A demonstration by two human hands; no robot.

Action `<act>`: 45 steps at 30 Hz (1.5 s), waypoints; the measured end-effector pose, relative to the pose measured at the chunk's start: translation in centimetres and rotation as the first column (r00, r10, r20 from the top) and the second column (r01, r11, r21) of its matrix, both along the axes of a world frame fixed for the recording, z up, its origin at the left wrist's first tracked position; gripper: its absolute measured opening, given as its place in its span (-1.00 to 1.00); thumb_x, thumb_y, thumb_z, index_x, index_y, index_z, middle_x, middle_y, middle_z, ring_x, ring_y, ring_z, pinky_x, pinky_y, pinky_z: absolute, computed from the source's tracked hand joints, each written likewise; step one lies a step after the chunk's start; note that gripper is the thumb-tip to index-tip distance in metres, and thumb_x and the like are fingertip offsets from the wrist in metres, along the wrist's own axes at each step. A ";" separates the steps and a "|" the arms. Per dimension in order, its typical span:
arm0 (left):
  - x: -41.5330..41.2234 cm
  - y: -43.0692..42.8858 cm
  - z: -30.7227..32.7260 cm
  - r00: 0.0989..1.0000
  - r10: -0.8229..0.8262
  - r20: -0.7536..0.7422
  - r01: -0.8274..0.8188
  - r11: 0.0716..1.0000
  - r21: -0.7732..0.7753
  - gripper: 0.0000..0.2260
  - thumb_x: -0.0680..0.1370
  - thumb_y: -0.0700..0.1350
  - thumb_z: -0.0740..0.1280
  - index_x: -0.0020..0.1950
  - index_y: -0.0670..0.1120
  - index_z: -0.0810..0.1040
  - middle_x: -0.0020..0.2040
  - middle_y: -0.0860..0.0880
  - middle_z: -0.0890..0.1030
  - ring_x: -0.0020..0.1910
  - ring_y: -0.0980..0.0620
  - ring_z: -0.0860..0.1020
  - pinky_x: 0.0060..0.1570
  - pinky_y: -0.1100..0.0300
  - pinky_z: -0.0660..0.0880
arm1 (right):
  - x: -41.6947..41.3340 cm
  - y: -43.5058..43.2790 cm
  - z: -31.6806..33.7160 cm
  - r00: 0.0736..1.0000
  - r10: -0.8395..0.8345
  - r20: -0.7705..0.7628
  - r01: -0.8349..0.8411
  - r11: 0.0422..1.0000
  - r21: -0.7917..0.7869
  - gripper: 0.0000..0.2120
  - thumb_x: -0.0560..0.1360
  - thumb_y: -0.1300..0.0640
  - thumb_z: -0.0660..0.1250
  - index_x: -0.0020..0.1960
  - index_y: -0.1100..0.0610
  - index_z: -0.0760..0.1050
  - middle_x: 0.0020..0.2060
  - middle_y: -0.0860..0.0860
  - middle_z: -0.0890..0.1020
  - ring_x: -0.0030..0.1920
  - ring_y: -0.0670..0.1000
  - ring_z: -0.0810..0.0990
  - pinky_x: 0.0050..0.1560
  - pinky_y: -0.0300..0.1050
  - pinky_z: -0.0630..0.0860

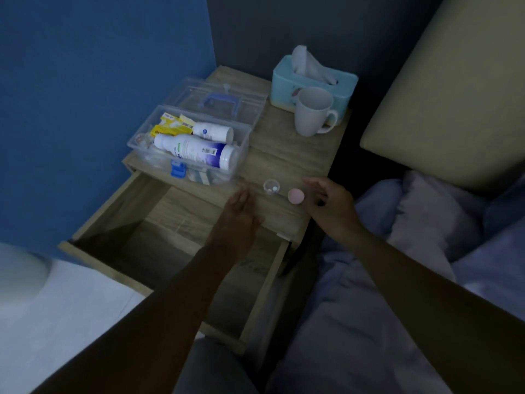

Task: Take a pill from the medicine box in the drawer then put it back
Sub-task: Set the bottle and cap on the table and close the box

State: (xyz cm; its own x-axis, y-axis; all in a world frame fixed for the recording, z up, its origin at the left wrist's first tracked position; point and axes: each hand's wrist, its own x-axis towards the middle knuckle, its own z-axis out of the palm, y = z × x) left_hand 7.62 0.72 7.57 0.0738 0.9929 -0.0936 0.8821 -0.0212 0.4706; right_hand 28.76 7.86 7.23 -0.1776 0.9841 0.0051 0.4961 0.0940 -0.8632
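**Loose pills near the counter's edge**

The small clear pill cup [272, 188] stands uncapped on the counter [298, 155], white pills inside, its pink cap [296, 196] just beside it. The right hand [329, 204], fingers loosely spread and empty, hovers by the cap; the left hand [240, 214], flat and empty, hangs over the open drawer [159, 240]. A careless brush could tip the cup into the drawer. The medicine box [196, 146] sits open behind.

We are in a dim home bedroom: a pale wooden bedside table [298, 155] beside rumpled blue-grey bedding [397, 280], teal tissue box [284, 86] at its back edge.
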 end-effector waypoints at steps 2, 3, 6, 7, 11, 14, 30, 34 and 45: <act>0.1 -0.4 0.0 0.998 0.001 -0.063 -0.001 1.000 -0.001 -0.46 0.66 -0.02 0.14 0.58 -0.22 0.12 0.60 -0.20 0.12 0.60 -0.10 0.04 0.56 0.07 0.05 | 0.2 0.4 0.4 1.000 0.003 0.030 -0.004 1.000 0.031 -0.57 0.41 0.25 0.50 0.26 0.07 0.59 0.05 -0.12 0.64 0.04 -0.18 0.61 0.10 -0.29 0.54; 0.2 -0.5 -0.1 0.996 0.002 -0.084 -0.002 1.000 0.001 -0.47 0.66 -0.01 0.12 0.58 -0.22 0.12 0.60 -0.20 0.14 0.60 -0.10 0.04 0.56 0.07 0.06 | 0.3 0.6 0.7 0.999 0.007 0.050 -0.010 0.999 0.046 -0.57 0.39 0.24 0.52 0.24 0.07 0.60 0.04 -0.09 0.65 0.04 -0.16 0.61 0.09 -0.28 0.55; 0.1 -0.2 0.1 0.993 -0.017 -0.120 0.013 0.999 -0.034 -0.46 0.66 0.01 0.12 0.58 -0.20 0.13 0.60 -0.17 0.14 0.60 -0.08 0.03 0.55 0.05 0.10 | 0.5 2.0 1.8 0.993 -0.004 0.121 -0.010 0.993 0.115 -0.60 0.41 0.30 0.45 0.24 0.15 0.59 0.11 0.07 0.66 0.13 0.01 0.63 0.15 -0.17 0.55; 0.0 0.0 0.3 0.993 -0.021 -0.119 0.015 0.999 -0.053 -0.45 0.65 0.02 0.14 0.58 -0.19 0.13 0.60 -0.15 0.14 0.60 -0.06 0.03 0.54 0.05 0.12 | 0.4 2.7 2.3 0.987 -0.018 0.159 -0.008 0.987 0.161 -0.62 0.44 0.32 0.39 0.25 0.19 0.58 0.15 0.12 0.65 0.17 0.07 0.62 0.21 -0.10 0.54; -0.1 0.6 1.1 0.996 -0.007 -0.092 -0.003 0.994 -0.109 -0.41 0.63 0.04 0.19 0.58 -0.15 0.12 0.60 -0.10 0.14 0.59 -0.02 0.05 0.50 0.04 0.22 | -0.4 5.6 4.1 0.968 -0.096 0.231 0.018 0.949 0.316 -0.63 0.48 0.35 0.31 0.28 0.27 0.54 0.18 0.22 0.59 0.22 0.15 0.56 0.25 -0.04 0.48; 0.0 1.0 1.7 0.990 -0.030 -0.134 0.010 0.990 -0.143 -0.41 0.62 0.07 0.20 0.58 -0.12 0.12 0.60 -0.07 0.14 0.58 0.00 0.09 0.44 0.04 0.33 | -1.5 8.6 5.1 0.956 -0.119 0.268 0.014 0.931 0.365 -0.55 0.49 0.31 0.33 0.37 0.29 0.42 0.29 0.25 0.47 0.32 0.17 0.44 0.33 0.08 0.42; -0.7 1.9 1.1 0.972 -0.113 -0.206 0.080 0.984 -0.161 -0.39 0.64 0.11 0.12 0.60 -0.08 0.01 0.63 -0.06 0.02 0.60 0.00 0.01 0.46 0.05 0.24 | -4.0 17.9 5.6 0.782 -0.208 0.587 -0.006 0.940 0.341 -0.19 0.36 -0.12 0.48 0.49 0.07 0.24 0.39 0.12 0.34 0.42 0.16 0.27 0.37 0.10 0.34; -0.5 2.0 1.4 0.970 -0.122 -0.212 0.083 0.979 -0.184 -0.39 0.64 0.10 0.13 0.60 -0.11 0.00 0.63 -0.08 0.02 0.60 -0.01 -0.01 0.49 0.04 0.21 | -3.6 17.3 6.5 0.861 -0.087 0.500 -0.078 0.951 0.300 -0.09 0.30 -0.08 0.55 0.52 0.09 0.22 0.37 0.10 0.32 0.40 0.11 0.28 0.32 0.01 0.38; -0.4 2.3 1.7 0.958 -0.150 -0.245 0.096 0.971 -0.220 -0.39 0.63 0.08 0.17 0.59 -0.15 0.05 0.61 -0.12 0.08 0.59 -0.06 0.07 0.45 -0.01 0.25 | -4.3 9.5 5.9 0.962 0.037 0.270 -0.099 0.971 0.219 0.11 0.21 -0.04 0.63 0.59 0.01 0.09 0.41 0.01 0.33 0.34 -0.07 0.30 0.24 -0.14 0.27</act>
State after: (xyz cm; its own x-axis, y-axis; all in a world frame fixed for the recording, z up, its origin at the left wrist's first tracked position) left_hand 7.26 3.03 9.30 0.1411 0.9353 -0.3244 0.9702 -0.0655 0.2332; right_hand 24.49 17.36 13.14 -0.2693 0.9476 0.1719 0.6873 0.3142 -0.6550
